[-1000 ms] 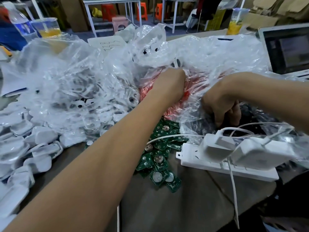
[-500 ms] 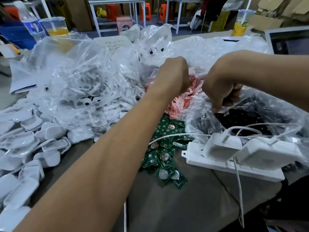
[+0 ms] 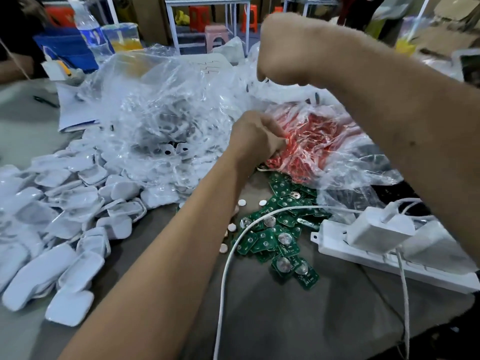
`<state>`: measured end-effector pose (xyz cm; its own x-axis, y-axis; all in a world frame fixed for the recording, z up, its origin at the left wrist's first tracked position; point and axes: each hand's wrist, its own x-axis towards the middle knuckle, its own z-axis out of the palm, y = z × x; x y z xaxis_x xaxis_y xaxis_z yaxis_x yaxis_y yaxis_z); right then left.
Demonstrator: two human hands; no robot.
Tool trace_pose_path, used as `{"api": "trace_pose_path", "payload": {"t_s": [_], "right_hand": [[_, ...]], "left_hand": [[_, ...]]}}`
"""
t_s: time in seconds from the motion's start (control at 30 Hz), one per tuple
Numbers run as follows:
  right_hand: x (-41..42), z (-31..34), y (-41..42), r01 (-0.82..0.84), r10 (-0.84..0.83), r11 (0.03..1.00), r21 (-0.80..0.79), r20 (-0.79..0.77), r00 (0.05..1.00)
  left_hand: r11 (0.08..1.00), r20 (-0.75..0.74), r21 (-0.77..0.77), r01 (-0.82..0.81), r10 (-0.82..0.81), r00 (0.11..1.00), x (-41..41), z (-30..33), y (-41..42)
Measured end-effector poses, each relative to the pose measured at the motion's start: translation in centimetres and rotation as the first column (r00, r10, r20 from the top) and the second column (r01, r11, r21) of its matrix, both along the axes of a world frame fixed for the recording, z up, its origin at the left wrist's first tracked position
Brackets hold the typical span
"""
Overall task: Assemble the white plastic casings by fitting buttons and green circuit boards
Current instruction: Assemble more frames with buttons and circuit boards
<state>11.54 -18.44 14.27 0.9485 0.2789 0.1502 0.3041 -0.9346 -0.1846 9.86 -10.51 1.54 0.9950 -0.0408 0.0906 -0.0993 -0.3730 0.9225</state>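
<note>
Fingers (image 3: pixel 279 131) at red-filled bag (image 3: pixel 319 141)

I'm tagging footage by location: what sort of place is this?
Probably a small assembly workshop: loose white casings heaped on the table, a pile of green circuit boards, more parts in clear plastic bags, plus plastic stools and worktables behind.

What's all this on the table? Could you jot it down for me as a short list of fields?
Casings: white plastic casings heaped loose at the left, more inside a clear bag
Circuit boards: green circuit boards piled at the table's middle
Buttons: small round buttons scattered beside the boards
Red bag: clear bag of red parts
Left hand: left hand with curled fingers at the red bag's edge
Right hand: right hand raised, curled; what it holds is unclear
Power strip: white power strip at the right, with chargers plugged in
</note>
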Motion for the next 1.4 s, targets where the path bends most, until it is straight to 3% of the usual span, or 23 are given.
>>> {"api": "trace_pose_path", "payload": {"t_s": [0.07, 0.17, 0.3, 0.43, 0.6, 0.73, 0.9, 1.1, 1.2, 1.4], "right_hand": [[-0.2, -1.2, 1.3, 0.0, -0.008, 0.991, 0.135, 0.061, 0.998], [-0.6, -3.8, 2.8, 0.01, -0.046, 0.95, 0.311, 0.109, 0.993], [-0.3, -7.6, 1.9, 0.059, -0.09, 0.834, 0.549, 0.03, 0.995], [-1.7, -12.3, 2.3, 0.012, 0.034, 0.773, 0.635, -0.06, 0.998], [-3.5, -16.5, 2.3, -0.029, 0.127, 0.653, 0.757, -0.071, 0.989], [-4.0, -18.1, 1.4, 0.031, 0.151, 0.488, 0.872, -0.119, 0.981], [-4.3, -17.9, 1.5, -0.074, 0.221, 0.558, 0.826, -0.062, 0.973], [-4.5, -18.3, 2.1, -0.183, 0.243, 0.599, 0.78, 0.041, 0.969], [-4.1, -18.5, 2.1, -0.185, 0.208, 0.523, 0.832, 0.085, 0.974], [-4.0, -18.9, 1.9, -0.049, 0.247, 0.286, 0.957, -0.025, 0.969]], "left_hand": [[0.997, 0.022, 0.08, 0.004, -0.006, 1.0, -0.5, -0.1, 0.4], [0.997, -0.029, 0.072, -0.007, 0.009, 1.0, -1.4, -0.4, 2.2], [0.982, -0.036, 0.177, -0.067, 0.075, 0.997, -3.5, -1.7, 5.6], [0.933, 0.06, 0.353, -0.075, 0.057, 0.997, -5.8, -3.2, 8.0], [0.945, 0.074, 0.323, -0.041, 0.018, 0.997, -6.0, -4.4, 9.9], [0.978, 0.09, 0.195, -0.071, 0.054, 0.994, -5.9, -4.6, 11.2], [0.987, 0.034, -0.105, -0.119, 0.123, 0.992, -5.6, -4.6, 11.4], [0.907, -0.113, -0.408, -0.108, 0.067, 0.991, -5.5, -4.6, 10.7], [0.878, -0.111, -0.47, -0.091, 0.044, 0.993, -5.5, -4.4, 10.6], [0.809, -0.108, -0.578, -0.107, 0.054, 0.993, -5.3, -4.4, 10.6]]}}
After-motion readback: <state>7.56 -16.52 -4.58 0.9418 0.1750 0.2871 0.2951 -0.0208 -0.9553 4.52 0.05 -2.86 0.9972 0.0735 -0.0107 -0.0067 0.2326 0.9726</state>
